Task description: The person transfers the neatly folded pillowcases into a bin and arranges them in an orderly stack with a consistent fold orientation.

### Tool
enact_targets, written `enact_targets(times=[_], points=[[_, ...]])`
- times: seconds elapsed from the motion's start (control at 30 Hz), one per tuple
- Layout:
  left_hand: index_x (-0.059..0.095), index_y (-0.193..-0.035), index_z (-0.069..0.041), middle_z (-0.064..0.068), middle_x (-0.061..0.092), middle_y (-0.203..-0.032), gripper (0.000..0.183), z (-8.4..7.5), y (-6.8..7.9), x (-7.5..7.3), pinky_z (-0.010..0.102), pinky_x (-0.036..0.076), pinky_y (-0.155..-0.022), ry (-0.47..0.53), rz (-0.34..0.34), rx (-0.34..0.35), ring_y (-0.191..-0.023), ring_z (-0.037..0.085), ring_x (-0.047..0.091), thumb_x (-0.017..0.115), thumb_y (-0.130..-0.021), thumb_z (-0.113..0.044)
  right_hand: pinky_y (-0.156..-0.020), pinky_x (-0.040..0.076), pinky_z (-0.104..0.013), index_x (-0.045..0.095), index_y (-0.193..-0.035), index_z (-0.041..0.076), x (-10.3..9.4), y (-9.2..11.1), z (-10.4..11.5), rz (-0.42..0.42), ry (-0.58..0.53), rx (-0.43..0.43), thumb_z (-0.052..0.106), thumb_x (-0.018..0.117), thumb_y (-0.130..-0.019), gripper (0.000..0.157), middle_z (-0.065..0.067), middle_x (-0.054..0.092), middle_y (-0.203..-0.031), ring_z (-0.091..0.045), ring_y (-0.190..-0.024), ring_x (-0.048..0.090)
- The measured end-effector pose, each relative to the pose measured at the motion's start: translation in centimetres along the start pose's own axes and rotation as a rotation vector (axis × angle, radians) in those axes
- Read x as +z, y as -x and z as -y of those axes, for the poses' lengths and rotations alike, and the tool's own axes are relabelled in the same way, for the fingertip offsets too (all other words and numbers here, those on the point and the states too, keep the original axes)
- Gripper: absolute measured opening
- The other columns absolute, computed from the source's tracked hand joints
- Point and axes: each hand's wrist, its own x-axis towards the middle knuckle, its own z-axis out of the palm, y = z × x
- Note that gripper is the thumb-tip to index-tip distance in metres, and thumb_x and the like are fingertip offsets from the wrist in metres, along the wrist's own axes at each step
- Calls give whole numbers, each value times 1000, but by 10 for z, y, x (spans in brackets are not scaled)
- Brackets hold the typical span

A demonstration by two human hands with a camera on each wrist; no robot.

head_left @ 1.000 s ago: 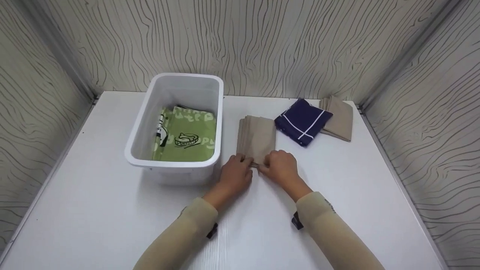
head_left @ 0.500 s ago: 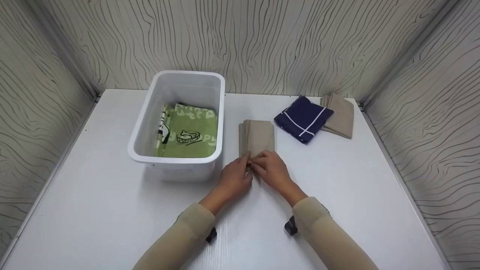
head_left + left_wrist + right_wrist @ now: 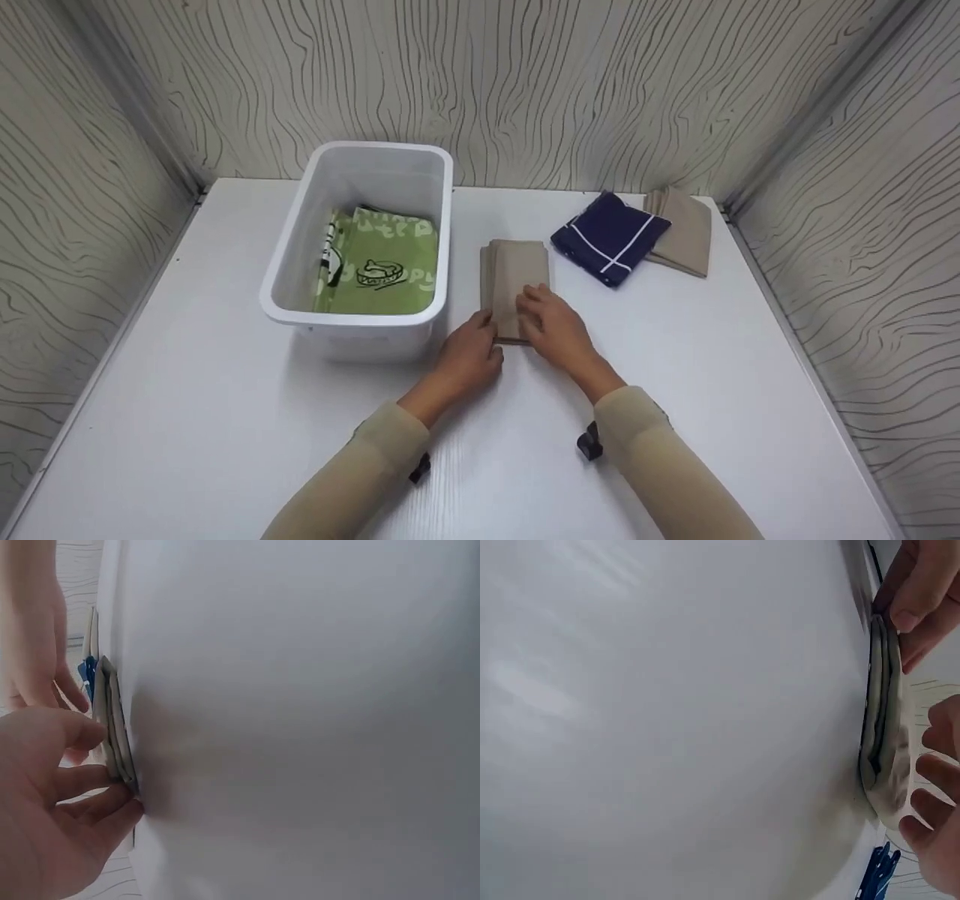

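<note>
Right hand (image 3: 556, 328) shifted rightward | beige cloth (image 3: 510, 281): oblong, folded, layered

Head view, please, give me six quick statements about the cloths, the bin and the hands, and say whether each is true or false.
1. The green cloth lies inside the white bin. True.
2. The left hand and right hand are both at the nearer beige cloth. True.
3. The white bin stands right of the nearer beige cloth. False: it stands to its left.
4. The navy cloth partly covers the rear beige cloth. True.
5. The navy cloth is plain all over. False: it has white lines.
6. The rear beige cloth is spread out unfolded. False: it is folded.
</note>
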Motion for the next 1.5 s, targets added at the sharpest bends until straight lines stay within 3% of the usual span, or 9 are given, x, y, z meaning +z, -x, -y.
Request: enact_targets(times=[0.17, 0.27, 0.37, 0.47, 0.57, 0.77, 0.97, 1.3, 1.5], points=[[68, -96, 1, 20, 56, -132, 22, -4, 3, -4, 45, 51, -88, -115, 33, -45, -109, 39, 54, 63, -82, -15, -119, 22, -54, 37, -149, 9, 1, 2, -3, 234, 136, -85, 34, 44, -103, 54, -14, 28, -159, -42, -148, 18], [70, -94, 1, 19, 59, -125, 22, -6, 2, -7, 44, 51, -83, -142, 64, -81, -105, 37, 53, 64, -81, -16, -120, 21, -52, 37, -150, 12, 1, 4, -6, 227, 45, -75, 33, 48, -101, 54, -13, 25, -160, -39, -149, 16], [69, -85, 0, 17, 64, -107, 17, -7, 1, -9, 43, 50, -80, -77, 43, -89, -95, 35, 57, 63, -81, -15, -120, 23, -51, 45, -146, 13, -3, 8, -9, 117, -155, 12, 26, 58, -97, 53, -15, 27, -159, -36, -148, 22], [66, -87, 1, 16, 64, -96, 13, -3, -4, -7, 42, 49, -80, 112, -56, -124, -90, 33, 58, 62, -80, -10, -115, 33, -50, 51, -141, 15, -9, 10, -13, -12, -414, 171, 21, 63, -93, 50, -16, 33, -157, -37, -144, 33], [62, -101, 4, 21, 62, -101, 22, 0, -10, -7, 40, 49, -82, 422, -157, -187, -91, 33, 59, 60, -83, -7, -109, 42, -49, 47, -144, 14, -15, 12, -17, -67, -706, 361, 17, 60, -93, 52, -16, 34, -155, -37, -140, 39], [52, -125, 2, 26, 52, -127, 43, -1, -21, -12, 29, 51, -71, 1030, -186, -486, -97, 28, 60, 56, -90, -23, -107, 44, -50, 33, -151, 11, -24, 14, -26, -71, -1189, 639, 8, 50, -98, 56, -18, 29, -155, -33, -140, 34], [48, -135, -10, 12, 49, -136, 50, 7, -27, -13, 38, 52, -87, 1208, -112, -728, -114, 27, 48, 51, -93, -38, -108, 42, -49, 30, -153, 16, -28, 16, -28, -26, -1319, 715, 14, 48, -100, 56, -15, 29, -156, -30, -140, 32], [42, -143, -12, 17, 47, -137, 59, 13, -29, -14, 36, 57, -84, 1310, -10, -669, -106, 26, 61, 48, -96, -46, -80, 51, -30, 39, -149, 21, -29, 7, -28, 24, -1322, 770, 22, 50, -100, 51, -5, 62, -124, -12, -99, 62], [44, -142, -10, 18, 56, -135, 58, 12, -32, -13, 40, 55, -90, 1354, 18, -652, -112, 30, 61, 47, -97, -45, -87, 54, -38, 38, -148, 20, -32, 7, -31, 45, -1394, 769, 37, 51, -100, 53, -10, 50, -136, -19, -108, 59]])
